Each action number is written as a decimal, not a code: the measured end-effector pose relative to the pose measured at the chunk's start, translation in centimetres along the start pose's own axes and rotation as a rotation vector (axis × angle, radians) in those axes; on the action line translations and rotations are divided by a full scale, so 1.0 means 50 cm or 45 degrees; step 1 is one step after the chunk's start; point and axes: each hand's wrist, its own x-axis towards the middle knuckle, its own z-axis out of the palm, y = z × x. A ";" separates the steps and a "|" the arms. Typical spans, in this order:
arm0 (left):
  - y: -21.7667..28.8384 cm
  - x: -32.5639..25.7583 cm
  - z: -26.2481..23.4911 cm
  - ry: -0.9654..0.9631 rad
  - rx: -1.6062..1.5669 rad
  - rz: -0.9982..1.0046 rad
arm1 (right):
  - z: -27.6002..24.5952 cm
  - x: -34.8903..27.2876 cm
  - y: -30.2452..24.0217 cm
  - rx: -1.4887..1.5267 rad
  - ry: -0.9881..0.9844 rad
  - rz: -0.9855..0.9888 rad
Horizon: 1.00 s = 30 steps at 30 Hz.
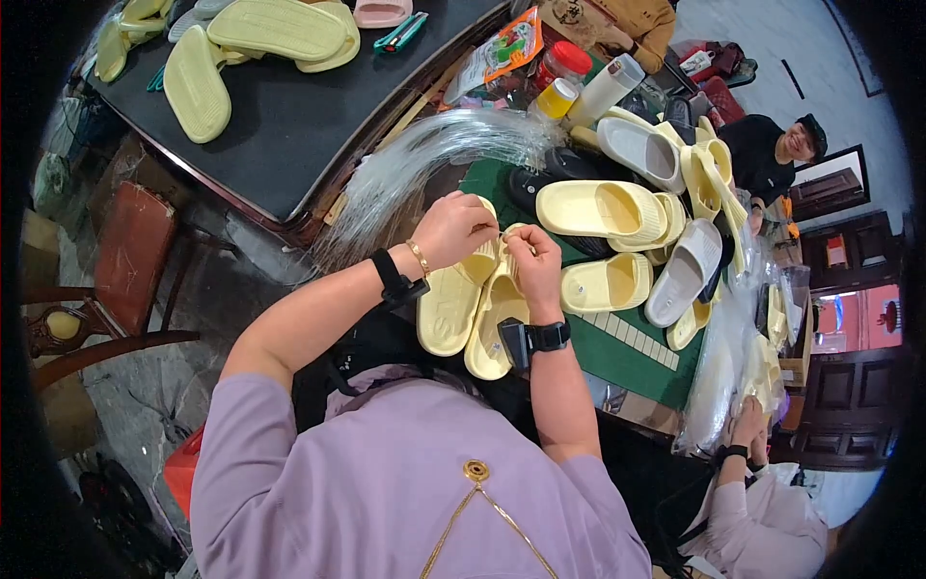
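A pair of pale yellow slide slippers (447, 311) stands side by side at the table's near edge, soles tilted toward me. Above their straps my left hand (457, 232) is closed in a pinch, fingertips meeting near the slippers' top edges. My right hand (533, 259) pinches close beside it, thumb and forefinger together at the other slipper's strap. Whatever lies between the fingers is too small to make out. Both wrists wear black straps with small dark devices.
Yellow slippers (598, 209) and grey slippers (685, 273) crowd the green mat (627, 372) at right. Clear plastic strands (415, 164) lie beyond my hands. Jars and a bottle (603, 92) stand at the back. A black table (280, 145) holds more slippers. Two other people work at right.
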 end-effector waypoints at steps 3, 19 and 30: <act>0.000 0.000 0.001 0.010 0.008 0.010 | 0.005 0.002 0.005 -0.003 0.054 -0.050; 0.003 0.007 0.002 -0.029 -0.028 0.085 | 0.009 0.002 -0.009 -0.110 -0.029 -0.023; 0.002 0.010 0.002 -0.088 -0.073 0.092 | 0.003 0.008 -0.018 -0.088 -0.116 0.001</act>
